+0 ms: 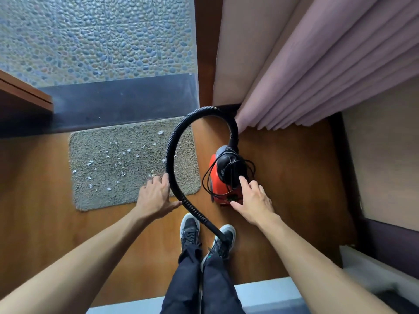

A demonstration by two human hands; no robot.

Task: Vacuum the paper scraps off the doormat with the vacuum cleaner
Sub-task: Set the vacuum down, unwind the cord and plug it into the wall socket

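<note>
Wood floor point(283, 177) holds the vacuum point(223, 177), mat point(127, 200) and scraps point(118, 164) just left of it; both hands are loose and empty, right hand point(255, 201) at the vacuum, left hand point(156, 197) by its hose point(169, 159).

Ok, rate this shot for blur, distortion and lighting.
Head view: wide-angle distortion bows the curtain and the dark door sill; soft daylight, no hard shadows or glare; paper scraps on the doormat read clearly, though its near-left corner looks smeared.
</note>
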